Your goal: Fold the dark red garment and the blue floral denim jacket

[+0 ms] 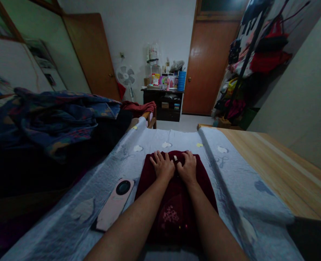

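Observation:
A dark red garment [171, 203], folded into a neat block, lies in front of me on a pale blue patterned cloth [165, 136]. It has a small light label near its far edge and a pink floral pattern nearer to me. My left hand [163, 166] rests on the upper left of the garment, fingers spread. On the other side of the label, my right hand [187, 168] touches the upper right, its fingers bent and apart. Neither hand visibly grips anything. To the left of the garment lies a pink phone [114, 208] with a round black camera ring.
Heaped clothes [54, 119] rise at the left. A bare wooden board [274, 156] runs along the right by the wall. Farther off stand a white fan [126, 76], a dark cabinet [160, 105] with items on top, a wooden door [209, 65], and a rack with hanging bags [269, 58].

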Demonstrator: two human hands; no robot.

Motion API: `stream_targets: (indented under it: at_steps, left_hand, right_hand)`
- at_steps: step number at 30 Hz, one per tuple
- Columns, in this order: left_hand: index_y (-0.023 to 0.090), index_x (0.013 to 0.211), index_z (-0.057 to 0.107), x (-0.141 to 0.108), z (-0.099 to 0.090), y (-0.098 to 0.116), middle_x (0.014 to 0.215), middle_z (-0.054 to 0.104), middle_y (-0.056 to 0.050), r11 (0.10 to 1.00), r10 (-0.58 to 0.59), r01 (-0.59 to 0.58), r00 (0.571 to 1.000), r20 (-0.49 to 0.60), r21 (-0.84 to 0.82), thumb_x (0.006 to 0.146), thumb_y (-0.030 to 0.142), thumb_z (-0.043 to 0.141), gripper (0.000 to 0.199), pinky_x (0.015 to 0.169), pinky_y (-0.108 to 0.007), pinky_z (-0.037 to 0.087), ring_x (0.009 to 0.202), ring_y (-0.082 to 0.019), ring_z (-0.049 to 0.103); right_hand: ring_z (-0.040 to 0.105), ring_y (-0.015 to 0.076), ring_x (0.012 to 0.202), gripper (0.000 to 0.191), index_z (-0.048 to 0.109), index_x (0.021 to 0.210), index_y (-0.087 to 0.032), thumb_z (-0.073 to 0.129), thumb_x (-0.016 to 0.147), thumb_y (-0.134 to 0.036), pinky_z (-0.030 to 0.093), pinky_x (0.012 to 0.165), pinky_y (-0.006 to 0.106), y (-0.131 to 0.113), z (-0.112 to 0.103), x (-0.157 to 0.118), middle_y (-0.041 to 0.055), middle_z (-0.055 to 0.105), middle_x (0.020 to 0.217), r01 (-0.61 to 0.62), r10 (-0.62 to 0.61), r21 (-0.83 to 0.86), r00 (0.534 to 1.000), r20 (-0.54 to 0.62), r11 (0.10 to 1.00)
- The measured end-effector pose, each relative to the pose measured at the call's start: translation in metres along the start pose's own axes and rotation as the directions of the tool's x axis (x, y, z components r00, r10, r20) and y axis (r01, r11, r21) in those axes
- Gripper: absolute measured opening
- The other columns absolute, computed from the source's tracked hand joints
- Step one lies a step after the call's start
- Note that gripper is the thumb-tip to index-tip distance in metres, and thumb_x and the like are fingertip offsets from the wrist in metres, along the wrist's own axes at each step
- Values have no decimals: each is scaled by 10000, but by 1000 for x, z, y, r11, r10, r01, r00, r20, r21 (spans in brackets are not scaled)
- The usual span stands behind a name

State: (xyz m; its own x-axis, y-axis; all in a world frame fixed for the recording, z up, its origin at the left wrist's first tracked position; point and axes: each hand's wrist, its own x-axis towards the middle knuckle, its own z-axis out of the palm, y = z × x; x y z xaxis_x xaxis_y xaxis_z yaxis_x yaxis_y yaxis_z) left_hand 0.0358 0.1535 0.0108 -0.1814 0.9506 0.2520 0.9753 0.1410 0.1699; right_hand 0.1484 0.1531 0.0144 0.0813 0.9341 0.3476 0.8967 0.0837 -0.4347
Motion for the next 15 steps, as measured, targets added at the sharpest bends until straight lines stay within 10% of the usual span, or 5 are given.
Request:
stream_targets:
  at_steps: [4,15]
  left_hand:
    - [187,1408,480,0,0,0,1536,348,-193,1000,-6,6,1000,9,-11,906,424,460,556,1152,-619,99,1458,-367,204]
    - [252,1389,503,-2,-7,-1,1526,393,-112,971,222,-220,975,16,-92,958,394,369,474,1181,-512,134,1447,-291,254]
  right_hand:
    - [327,310,1368,502,556,1297,-99,408,831,-214,162,1155,471,6,0,1,167,482,1418,-134,127,-79,988,-86,988]
    - [299,301,1412,570,445,1436,-124,392,889,-277,220,1130,439,14,6,14,117,393,1523,-17,100,-265,948,301,964]
